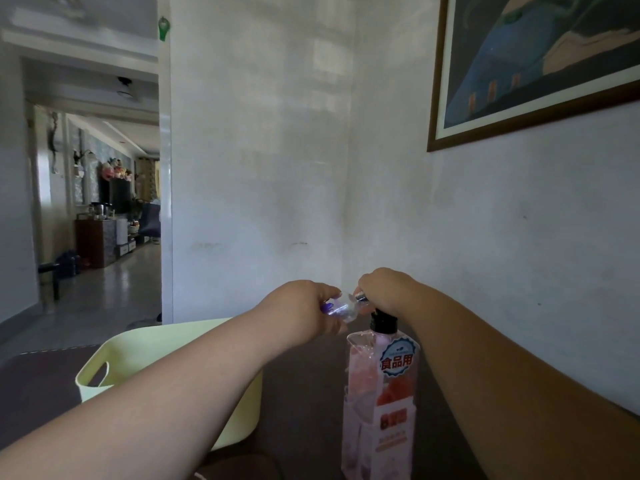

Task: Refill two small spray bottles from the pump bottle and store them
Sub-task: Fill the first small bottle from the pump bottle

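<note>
I see both of my arms stretched forward over a dark table (41, 386). My left hand (304, 308) is closed around a small clear spray bottle (341, 309), which lies almost sideways in the air; a purple part shows at its end near my palm. The open end of this bottle points to the right, toward my other hand. My right hand (388, 289) is curled downward on the top of the tall pump bottle (379, 407), and its fingers (363, 287) pinch a small silver piece that meets the mouth of the spray bottle. I cannot tell if this piece is the nozzle of the pump or the cap of the small bottle, because the hand covers it.

The pump bottle stands upright on the table, just below the two hands. It is transparent with pink liquid inside, it has a black collar at the neck and a label with red and white print.

Left of the pump bottle, behind my left forearm, there is a pale yellow plastic basket (100, 372) with a handle hole in its side. I cannot see what is in it.

A framed painting (533, 64) hangs on the white wall at the upper right.
</note>
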Available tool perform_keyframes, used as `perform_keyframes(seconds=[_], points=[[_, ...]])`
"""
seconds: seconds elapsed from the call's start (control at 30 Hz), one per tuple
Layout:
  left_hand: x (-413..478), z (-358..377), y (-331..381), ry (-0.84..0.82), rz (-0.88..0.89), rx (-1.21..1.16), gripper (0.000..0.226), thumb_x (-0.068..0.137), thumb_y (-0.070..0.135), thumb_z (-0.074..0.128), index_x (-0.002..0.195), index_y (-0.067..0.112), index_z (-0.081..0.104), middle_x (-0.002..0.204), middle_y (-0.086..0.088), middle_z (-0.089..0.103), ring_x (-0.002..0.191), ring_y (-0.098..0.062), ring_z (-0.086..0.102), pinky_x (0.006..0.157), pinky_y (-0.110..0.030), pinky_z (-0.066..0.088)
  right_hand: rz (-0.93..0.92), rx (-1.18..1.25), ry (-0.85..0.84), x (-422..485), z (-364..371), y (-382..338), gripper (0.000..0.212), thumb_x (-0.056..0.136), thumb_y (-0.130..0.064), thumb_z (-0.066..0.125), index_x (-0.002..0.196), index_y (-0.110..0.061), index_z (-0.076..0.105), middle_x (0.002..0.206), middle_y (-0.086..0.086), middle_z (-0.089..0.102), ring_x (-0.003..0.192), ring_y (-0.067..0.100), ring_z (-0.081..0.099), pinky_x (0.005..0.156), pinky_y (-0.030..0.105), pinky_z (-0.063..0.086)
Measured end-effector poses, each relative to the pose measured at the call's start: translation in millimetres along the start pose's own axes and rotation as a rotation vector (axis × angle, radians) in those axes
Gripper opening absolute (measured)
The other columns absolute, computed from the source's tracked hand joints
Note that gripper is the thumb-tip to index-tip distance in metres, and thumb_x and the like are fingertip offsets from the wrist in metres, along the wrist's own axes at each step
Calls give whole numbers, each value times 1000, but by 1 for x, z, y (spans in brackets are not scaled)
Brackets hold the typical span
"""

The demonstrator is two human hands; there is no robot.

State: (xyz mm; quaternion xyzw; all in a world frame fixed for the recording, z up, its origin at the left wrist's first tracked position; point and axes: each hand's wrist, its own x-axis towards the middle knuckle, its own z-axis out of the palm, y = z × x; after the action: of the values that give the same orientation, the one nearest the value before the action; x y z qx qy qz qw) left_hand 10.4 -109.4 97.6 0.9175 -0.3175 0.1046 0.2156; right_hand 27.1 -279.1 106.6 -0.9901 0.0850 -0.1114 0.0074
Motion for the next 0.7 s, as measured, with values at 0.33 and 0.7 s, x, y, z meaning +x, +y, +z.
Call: perform_keyframes(seconds=[0.33,0.7], points=[[-2,-8,3,38,-12,-14,61,80,40,67,136,30,46,132,2,58,118,-17,55,93,-20,39,67,343,-42,-8,-26,-3,26,92,-13,48,107,4,60,85,14,68,71,26,59,65,30,50],[0,-7,4,35,7,-7,59,80,39,68,135,30,49,127,1,62,114,-18,57,91,-22,41,42,221,-68,-11,-22,-2,29,95,-13,51,121,-2,57,86,5,65,70,16,58,59,21,41]])
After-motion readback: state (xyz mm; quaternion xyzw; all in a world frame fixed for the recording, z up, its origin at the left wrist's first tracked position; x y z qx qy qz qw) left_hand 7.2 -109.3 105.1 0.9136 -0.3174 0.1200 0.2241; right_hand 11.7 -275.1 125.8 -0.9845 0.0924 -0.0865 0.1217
